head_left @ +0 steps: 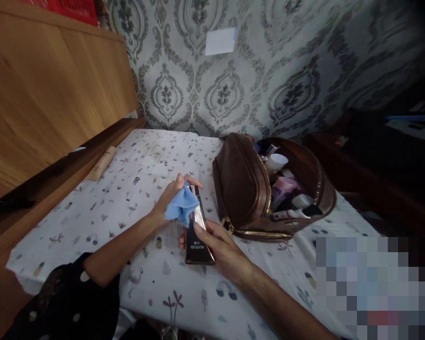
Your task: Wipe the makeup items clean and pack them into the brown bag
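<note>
A dark cosmetic tube point(199, 245) with a shiny coppery edge and the word MARUBI upside down on it is gripped by my right hand point(223, 243). My left hand point(175, 191) holds a light blue cloth point(182, 205) against the upper part of the tube. The cloth hides some of the tube's side and the left fingers behind it. Just to the right, a brown leather cosmetic bag point(239, 182) stands unzipped, with several tubes and jars inside, among them a white-capped container point(276, 163) and a pink-purple item point(284, 186).
A beige tube point(102, 163) lies at the left edge of the patterned white sheet point(156, 156). A wooden panel point(56, 80) rises on the left, and patterned wallpaper point(223, 89) covers the back wall. Dark furniture borders the right; a pixelated patch hides the lower right.
</note>
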A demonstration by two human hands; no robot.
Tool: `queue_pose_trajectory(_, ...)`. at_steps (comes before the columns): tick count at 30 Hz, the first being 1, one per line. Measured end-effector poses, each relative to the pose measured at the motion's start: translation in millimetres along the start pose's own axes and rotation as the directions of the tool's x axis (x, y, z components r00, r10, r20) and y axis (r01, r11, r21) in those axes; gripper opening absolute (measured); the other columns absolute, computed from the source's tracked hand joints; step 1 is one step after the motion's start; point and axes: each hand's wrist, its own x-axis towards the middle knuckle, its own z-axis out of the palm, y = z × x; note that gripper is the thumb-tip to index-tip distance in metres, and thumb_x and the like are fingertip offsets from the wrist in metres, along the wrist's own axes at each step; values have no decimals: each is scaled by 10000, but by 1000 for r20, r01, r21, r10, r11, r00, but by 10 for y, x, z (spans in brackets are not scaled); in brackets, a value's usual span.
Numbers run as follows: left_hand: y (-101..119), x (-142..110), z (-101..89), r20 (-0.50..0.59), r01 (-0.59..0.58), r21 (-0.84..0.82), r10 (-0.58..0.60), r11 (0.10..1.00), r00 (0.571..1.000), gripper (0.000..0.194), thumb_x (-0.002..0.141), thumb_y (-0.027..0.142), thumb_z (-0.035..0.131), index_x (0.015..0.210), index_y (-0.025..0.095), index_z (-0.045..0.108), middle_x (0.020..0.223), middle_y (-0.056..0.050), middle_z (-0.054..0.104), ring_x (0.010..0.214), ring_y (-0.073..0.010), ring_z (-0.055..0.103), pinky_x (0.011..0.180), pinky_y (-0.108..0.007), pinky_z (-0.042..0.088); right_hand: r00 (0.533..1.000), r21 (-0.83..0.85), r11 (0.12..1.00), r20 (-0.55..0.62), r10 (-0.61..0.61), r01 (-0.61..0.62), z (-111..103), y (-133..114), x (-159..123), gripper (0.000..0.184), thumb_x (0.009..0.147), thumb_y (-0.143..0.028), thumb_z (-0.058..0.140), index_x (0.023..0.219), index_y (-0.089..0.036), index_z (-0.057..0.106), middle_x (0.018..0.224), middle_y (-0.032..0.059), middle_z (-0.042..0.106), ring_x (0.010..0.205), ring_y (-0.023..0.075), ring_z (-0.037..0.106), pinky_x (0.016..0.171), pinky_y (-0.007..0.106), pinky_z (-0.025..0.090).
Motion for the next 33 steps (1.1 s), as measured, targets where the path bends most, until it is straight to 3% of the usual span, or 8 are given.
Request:
queue_pose_trajectory(5,-36,-93,92,126,9,99,-21,995,992,731,745,796,640,1109,162,641,813,-31,672,636,-135,615,574,-245,480,993,-34,995,-65,-97,95,-44,81,26,651,703,-708,766,1103,-203,668,1046,98,741,1040,287,704,860,414,576)
queue_pose_trajectory(8,-22,-94,94,236,74,144,-106,987,966,652,731,706,736,1042,138,658,886,-68,701,773,-166,663,717,-280,521,964,-249,952,-154,-219,176,-58,49,9,613,755,-720,711,1135,-238,702,1209,94,705,1276,310,579,1100,479,446)
queue_pose_trajectory(10,9,-91,75,283,114,146,-152,983,947,589,737,647,769,1016,140,660,893,-73,709,797,-174,672,739,-289,523,947,-398,891,-132,-293,220,-45,-14,-8,558,790,-711,679,1103,-253,734,1219,79,701,1304,303,550,1159,470,385)
queue_pose_trajectory(15,157,-104,-14,291,128,163,-172,978,941,472,715,552,819,896,166,616,800,-33,692,738,-165,670,661,-259,505,978,-482,855,27,-206,193,-34,-124,-18,497,810,-696,656,866,-215,766,870,65,739,863,260,688,848,418,560)
queue_pose_trajectory(19,320,-90,-136,347,110,248,-194,963,918,378,743,467,805,884,167,623,769,1,651,690,-130,630,635,-228,483,983,-491,857,-14,-186,155,-70,-137,-11,489,767,-649,720,724,-162,703,704,40,681,659,184,632,646,318,522)
queue_pose_trajectory(23,423,-76,-228,445,98,409,-292,907,846,316,786,429,773,888,168,628,752,12,623,685,-128,595,635,-225,463,920,-423,864,-148,-362,272,-52,-171,-31,436,844,-603,670,971,-186,659,714,-5,613,651,153,605,595,273,505)
queue_pose_trajectory(27,442,-106,-224,525,88,482,-368,872,767,324,811,424,749,1004,180,660,848,-10,654,757,-150,619,679,-240,487,867,-425,814,-121,-484,396,-41,-142,-23,513,859,-545,688,1257,-243,573,911,12,620,703,140,580,561,251,486)
queue_pose_trajectory(33,464,-124,-215,517,-19,609,-378,793,768,321,787,428,760,979,179,692,789,-4,660,705,-152,612,611,-224,471,852,-454,788,-110,-512,415,-81,-86,15,439,828,-509,738,1154,-228,654,1064,67,646,851,177,598,629,267,498)
